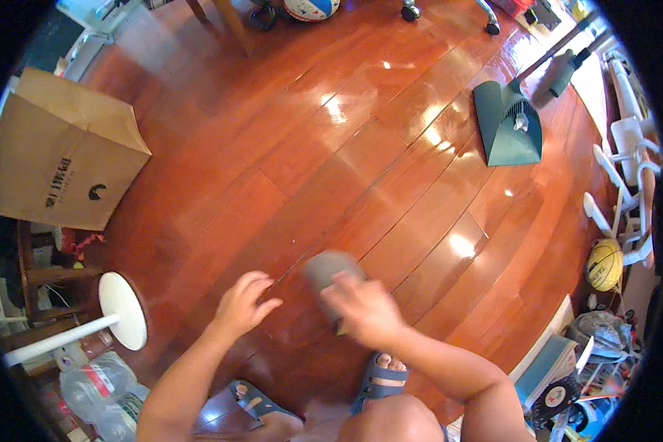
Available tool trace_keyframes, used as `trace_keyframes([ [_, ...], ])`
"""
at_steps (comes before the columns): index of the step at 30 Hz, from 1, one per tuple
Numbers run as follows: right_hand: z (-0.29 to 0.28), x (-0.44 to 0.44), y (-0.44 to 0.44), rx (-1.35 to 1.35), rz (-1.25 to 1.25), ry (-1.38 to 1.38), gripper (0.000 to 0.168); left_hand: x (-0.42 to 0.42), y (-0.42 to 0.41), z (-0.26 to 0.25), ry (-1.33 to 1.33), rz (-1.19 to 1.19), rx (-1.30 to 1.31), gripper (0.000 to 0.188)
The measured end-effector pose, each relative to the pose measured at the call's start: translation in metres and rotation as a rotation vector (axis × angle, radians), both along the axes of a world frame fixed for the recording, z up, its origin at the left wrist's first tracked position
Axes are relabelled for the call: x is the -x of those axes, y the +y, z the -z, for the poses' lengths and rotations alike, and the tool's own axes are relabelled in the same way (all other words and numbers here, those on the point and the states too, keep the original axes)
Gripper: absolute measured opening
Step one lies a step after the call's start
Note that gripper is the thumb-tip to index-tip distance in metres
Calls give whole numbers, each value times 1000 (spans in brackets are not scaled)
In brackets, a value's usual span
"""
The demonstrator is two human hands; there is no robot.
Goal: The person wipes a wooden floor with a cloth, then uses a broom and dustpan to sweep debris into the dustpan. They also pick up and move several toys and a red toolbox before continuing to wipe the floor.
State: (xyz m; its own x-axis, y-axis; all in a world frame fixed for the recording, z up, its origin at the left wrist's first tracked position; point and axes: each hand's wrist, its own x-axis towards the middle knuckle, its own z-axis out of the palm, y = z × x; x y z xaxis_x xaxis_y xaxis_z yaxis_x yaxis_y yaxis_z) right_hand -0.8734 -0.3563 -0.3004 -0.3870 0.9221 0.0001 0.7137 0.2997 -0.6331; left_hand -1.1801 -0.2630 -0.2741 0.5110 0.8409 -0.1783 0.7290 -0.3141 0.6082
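My right hand grips a grey oblong object with a rounded far end. Motion blur hides its detail, so I cannot tell its exact kind. Over the floor to its left, my left hand is empty, with thumb and fingers apart. Below both hands lies a reddish-brown wooden plank floor with a glossy finish. My feet, in dark blue strapped sandals, show at the bottom.
At the left stand a cardboard box, a white round-based stand and clear plastic bottles. A green dustpan holding white scraps is at upper right, beside a broom. A yellow ball and a toy wheel are at right.
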Motion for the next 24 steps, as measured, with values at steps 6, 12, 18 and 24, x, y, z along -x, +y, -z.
trace_keyframes([
  [6, 25, 206, 49, -89, -510, 18, 52, 72, -40, -153, 270, 52, -88, 27],
  [12, 75, 13, 145, 138, -121, -315, 65, 81, -98, -260, 281, -178, -30, 37],
  [18, 65, -252, 184, 51, 507, -796, 56, 99, -135, -263, 291, -369, 26, 37],
  [24, 6, -118, 189, -97, 159, -504, 62, 116, -156, -282, 224, -387, 60, 42],
])
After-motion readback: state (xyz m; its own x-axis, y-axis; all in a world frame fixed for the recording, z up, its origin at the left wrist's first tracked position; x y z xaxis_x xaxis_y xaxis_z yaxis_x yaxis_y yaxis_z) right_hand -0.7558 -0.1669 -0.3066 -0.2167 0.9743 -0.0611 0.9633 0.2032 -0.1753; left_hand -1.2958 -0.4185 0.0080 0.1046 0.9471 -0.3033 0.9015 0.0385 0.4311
